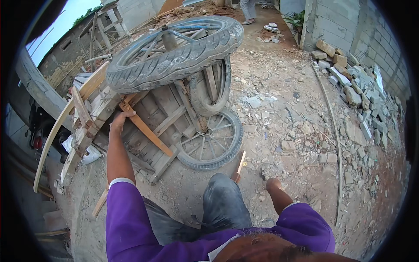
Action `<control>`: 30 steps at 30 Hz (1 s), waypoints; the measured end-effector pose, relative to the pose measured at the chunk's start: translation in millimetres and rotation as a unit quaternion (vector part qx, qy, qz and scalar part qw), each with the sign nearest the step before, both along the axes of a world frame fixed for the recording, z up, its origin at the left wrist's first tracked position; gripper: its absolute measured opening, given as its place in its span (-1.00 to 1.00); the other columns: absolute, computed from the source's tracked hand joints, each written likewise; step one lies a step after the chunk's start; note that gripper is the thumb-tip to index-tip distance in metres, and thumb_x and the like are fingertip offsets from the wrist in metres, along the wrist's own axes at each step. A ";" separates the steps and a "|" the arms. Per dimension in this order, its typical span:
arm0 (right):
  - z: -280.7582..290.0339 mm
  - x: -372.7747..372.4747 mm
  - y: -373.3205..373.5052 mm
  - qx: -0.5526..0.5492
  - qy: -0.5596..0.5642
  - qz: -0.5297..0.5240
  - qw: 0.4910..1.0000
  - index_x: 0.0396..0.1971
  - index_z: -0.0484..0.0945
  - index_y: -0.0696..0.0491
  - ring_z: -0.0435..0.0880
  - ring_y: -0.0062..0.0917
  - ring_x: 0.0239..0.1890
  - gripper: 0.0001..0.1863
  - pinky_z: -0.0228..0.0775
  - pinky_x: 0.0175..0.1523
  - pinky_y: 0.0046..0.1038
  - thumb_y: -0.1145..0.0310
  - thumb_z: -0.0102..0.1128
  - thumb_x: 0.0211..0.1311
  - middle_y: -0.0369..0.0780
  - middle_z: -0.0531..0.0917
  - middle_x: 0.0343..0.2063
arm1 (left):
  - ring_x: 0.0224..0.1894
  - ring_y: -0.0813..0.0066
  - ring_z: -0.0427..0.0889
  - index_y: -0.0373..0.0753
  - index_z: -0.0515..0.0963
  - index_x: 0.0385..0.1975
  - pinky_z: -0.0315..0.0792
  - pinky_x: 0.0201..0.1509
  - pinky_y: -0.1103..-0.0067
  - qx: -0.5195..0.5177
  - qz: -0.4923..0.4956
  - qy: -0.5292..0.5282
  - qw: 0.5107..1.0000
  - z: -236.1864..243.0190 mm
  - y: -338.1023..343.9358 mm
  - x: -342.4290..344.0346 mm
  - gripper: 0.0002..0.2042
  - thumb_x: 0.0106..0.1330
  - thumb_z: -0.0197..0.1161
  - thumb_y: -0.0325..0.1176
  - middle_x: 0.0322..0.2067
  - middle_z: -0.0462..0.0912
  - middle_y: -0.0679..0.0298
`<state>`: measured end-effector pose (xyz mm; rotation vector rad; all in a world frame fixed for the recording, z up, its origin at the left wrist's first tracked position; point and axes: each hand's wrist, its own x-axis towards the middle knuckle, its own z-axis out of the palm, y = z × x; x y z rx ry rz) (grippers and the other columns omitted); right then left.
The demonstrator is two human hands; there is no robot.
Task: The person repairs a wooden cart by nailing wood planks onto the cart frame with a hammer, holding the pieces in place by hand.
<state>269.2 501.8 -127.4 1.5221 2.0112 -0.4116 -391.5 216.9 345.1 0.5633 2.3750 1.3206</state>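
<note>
A wooden cart (163,102) lies tipped on its side in front of me, its plank underside facing me. One spoked wheel (187,54) with a worn grey tyre is raised on top; a second wheel (209,144) rests near the ground. My left hand (118,121) is closed on the upper end of an orange-brown plank (150,135) slanting across the underside. Out to the right, my right hand (273,183) hangs low over the rubble, closed, with a small dark thing by its fingers that I cannot make out. Beside my knee is a thin wooden stick (241,165).
Broken blocks (371,105) are heaped along the grey block wall (349,30) at right. A long thin pole (334,131) lies on the stony ground. Curved wooden strips (48,153) and a white sack (91,154) are at left. A person's legs (248,11) show far back.
</note>
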 end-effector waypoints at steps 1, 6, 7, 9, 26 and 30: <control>17.2 -6.4 -9.2 0.019 0.023 -0.019 0.999 -0.10 0.72 0.00 0.71 -0.32 0.03 -0.73 0.58 0.01 -0.30 0.30 0.16 0.27 -0.14 0.71 -0.04 | 0.38 0.11 0.19 -0.30 0.50 0.16 -0.05 0.43 0.28 -0.005 0.015 -0.005 1.000 -1.4 -9.2 2.4 -0.17 -0.23 0.53 -0.06 0.29 0.37 0.01; 4.1 -9.1 -7.5 0.010 -0.014 -0.005 1.000 -0.04 0.69 -0.08 0.67 -0.35 0.08 -0.71 0.58 0.01 -0.22 0.23 0.23 0.27 -0.26 0.69 0.02 | 0.40 0.08 0.15 -0.38 0.43 0.22 -0.06 0.44 0.35 0.010 0.018 0.009 1.000 -15.9 -17.8 -25.1 -0.07 -0.22 0.54 0.03 0.34 0.25 -0.09; 6.0 -8.7 -9.3 0.004 -0.031 0.011 0.999 -0.04 0.69 -0.08 0.67 -0.35 0.08 -0.71 0.58 0.01 -0.22 0.23 0.23 0.27 -0.26 0.69 0.02 | 0.40 0.09 0.15 -0.39 0.43 0.22 -0.05 0.44 0.35 0.014 0.005 0.008 1.000 -16.1 -9.6 -17.9 -0.06 -0.23 0.54 0.04 0.34 0.25 -0.10; 43.4 -14.3 -24.7 0.024 0.005 -0.025 0.999 -0.06 0.69 -0.04 0.68 -0.33 0.07 -0.72 0.59 -0.01 -0.22 0.25 0.21 0.28 -0.22 0.69 0.00 | 0.38 0.11 0.18 -0.38 0.45 0.19 -0.03 0.43 0.37 0.023 0.004 0.030 0.999 4.1 4.5 -5.3 -0.07 -0.24 0.55 0.04 0.30 0.30 -0.09; 72.2 -48.0 -192.5 -0.021 0.295 -0.214 0.931 -0.31 0.62 0.32 0.75 -0.12 -0.36 -0.67 0.61 -0.28 -0.20 0.34 0.18 0.04 0.18 0.67 -0.31 | -0.06 0.34 0.60 -0.37 0.63 -0.15 0.38 0.13 0.51 0.116 -0.059 0.060 0.990 6.1 -10.8 10.8 -0.46 -0.17 0.57 -0.23 -0.13 0.65 0.18; 71.4 -71.8 -211.3 0.009 0.269 -0.066 0.961 -0.25 0.64 0.26 0.70 -0.06 -0.13 -0.65 0.54 -0.02 -0.13 0.27 0.14 0.11 0.18 0.66 -0.21 | -0.17 0.36 0.62 -0.37 0.63 -0.21 0.43 0.03 0.51 0.147 -0.070 0.047 0.986 2.9 -12.2 3.2 -0.51 -0.16 0.56 -0.25 -0.19 0.66 0.20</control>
